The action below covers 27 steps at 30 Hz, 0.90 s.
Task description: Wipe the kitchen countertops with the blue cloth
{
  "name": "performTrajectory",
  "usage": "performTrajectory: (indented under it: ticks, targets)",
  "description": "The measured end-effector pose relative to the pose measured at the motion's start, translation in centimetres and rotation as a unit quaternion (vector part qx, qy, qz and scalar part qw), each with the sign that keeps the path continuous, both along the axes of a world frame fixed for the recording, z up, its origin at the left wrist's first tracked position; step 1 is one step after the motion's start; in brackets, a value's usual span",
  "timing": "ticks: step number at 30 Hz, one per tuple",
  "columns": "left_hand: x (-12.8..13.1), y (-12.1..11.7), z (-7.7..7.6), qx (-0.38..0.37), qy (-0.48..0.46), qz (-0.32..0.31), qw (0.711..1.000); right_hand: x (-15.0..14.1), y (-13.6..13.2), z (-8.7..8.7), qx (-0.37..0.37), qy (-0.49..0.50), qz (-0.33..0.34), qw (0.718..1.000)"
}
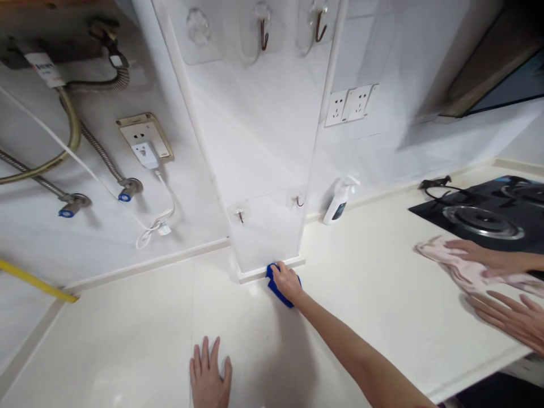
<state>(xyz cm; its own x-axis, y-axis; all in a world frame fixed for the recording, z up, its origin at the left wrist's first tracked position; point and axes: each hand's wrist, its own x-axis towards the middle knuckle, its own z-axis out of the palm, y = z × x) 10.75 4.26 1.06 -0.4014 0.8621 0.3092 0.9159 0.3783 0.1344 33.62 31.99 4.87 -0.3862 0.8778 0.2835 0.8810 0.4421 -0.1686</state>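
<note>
My right hand (287,281) grips a blue cloth (281,294) against the low ledge (255,275) at the foot of the white wall column (263,164). Part of the cloth is hidden beneath my fingers. Flat on the white countertop (127,334), with fingers spread and nothing in it, lies my left hand (209,377), nearer to me and to the left of the cloth.
A white spray bottle (340,201) stands against the back wall. At the right, another person's hands (505,263) rest on a pink cloth (450,255) and the counter beside a black cooktop (488,209). A yellow pipe (38,281) slants down at the left.
</note>
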Motion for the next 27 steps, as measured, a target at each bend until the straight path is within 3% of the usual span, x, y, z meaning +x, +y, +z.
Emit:
performTrajectory:
  ticks: [5, 8, 15, 27]
  targets:
    - [-0.1, 0.0, 0.1, -0.006, -0.002, -0.005, 1.000, 5.1, 1.8, 0.5, 0.000, -0.015, -0.057, 0.998]
    - [-0.5, -0.1, 0.0, -0.020, -0.008, -0.008, 1.000, 6.0, 2.3, 0.6, 0.002, -0.014, -0.087, 0.996]
    - [-0.5, -0.2, 0.0, -0.040, -0.023, -0.009, 0.999, 1.9, 1.3, -0.6, 0.022, 0.020, -0.142, 0.989]
    - [-0.1, 0.1, 0.1, -0.030, -0.016, -0.003, 0.999, -3.2, -0.9, -2.4, 0.071, 0.073, -0.074, 0.992]
